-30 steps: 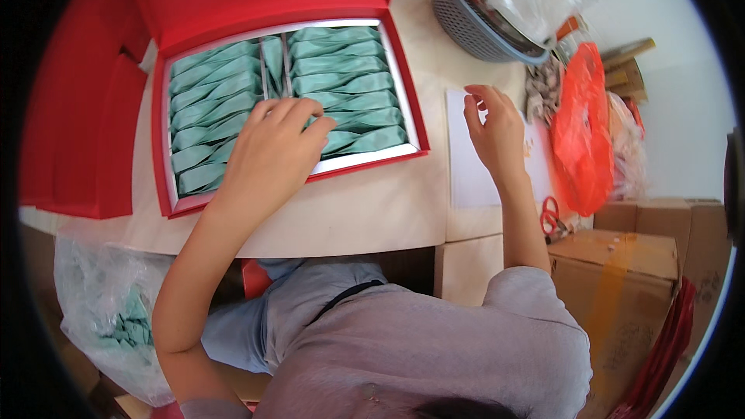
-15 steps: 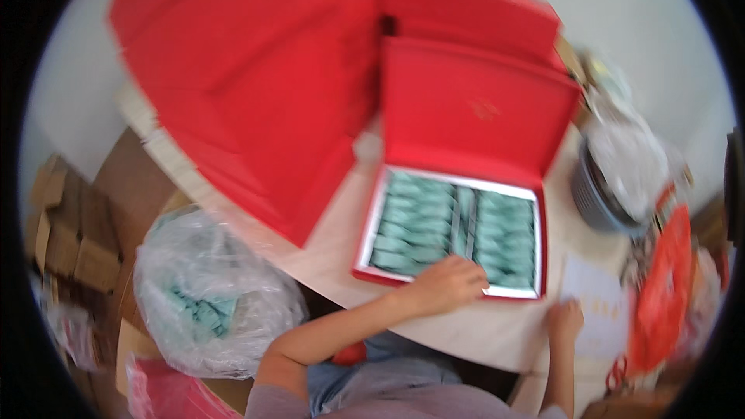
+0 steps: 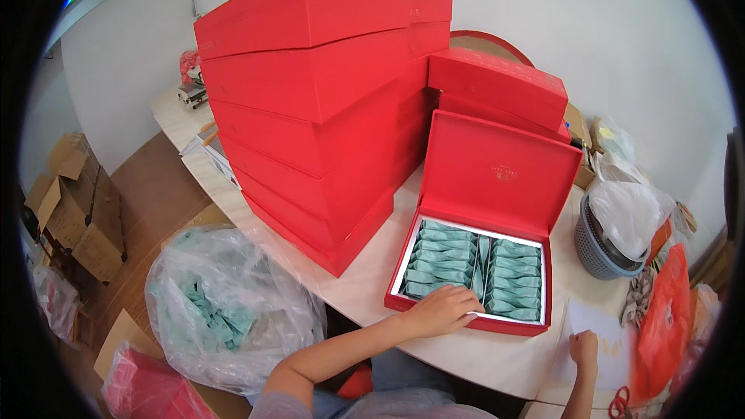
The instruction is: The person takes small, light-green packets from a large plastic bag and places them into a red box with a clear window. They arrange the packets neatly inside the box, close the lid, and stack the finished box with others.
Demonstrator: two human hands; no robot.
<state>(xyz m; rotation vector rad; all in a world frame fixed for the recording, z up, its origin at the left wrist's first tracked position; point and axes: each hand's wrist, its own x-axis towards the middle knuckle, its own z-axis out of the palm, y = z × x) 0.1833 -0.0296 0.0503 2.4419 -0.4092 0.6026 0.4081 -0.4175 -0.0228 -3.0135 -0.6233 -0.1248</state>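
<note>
A red gift box (image 3: 497,178) stands on the table with its lid raised. Inside its white-edged tray, green sachets (image 3: 442,256) lie stacked in two columns, with more upright in a narrow slot between them. My left hand (image 3: 444,312) rests at the box's front edge, fingers curled together over the rim by the left column; what they hold, if anything, is hidden. To the right of the box, my right hand (image 3: 583,347) is closed in a fist at a white sheet (image 3: 613,365) with small yellowish marks. Whatever its fingers grip cannot be made out.
A tall stack of red boxes (image 3: 310,109) rises behind and left; other red boxes (image 3: 500,85) stand behind the lid. A clear bag (image 3: 233,256) of green sachets is at left. A grey basket (image 3: 601,244), an orange-red bag (image 3: 663,326) and scissors (image 3: 619,402) are at right.
The view has swung upward and left, so the open box appears lower and further right. Both hands keep about the same place beside the box and sheet.
</note>
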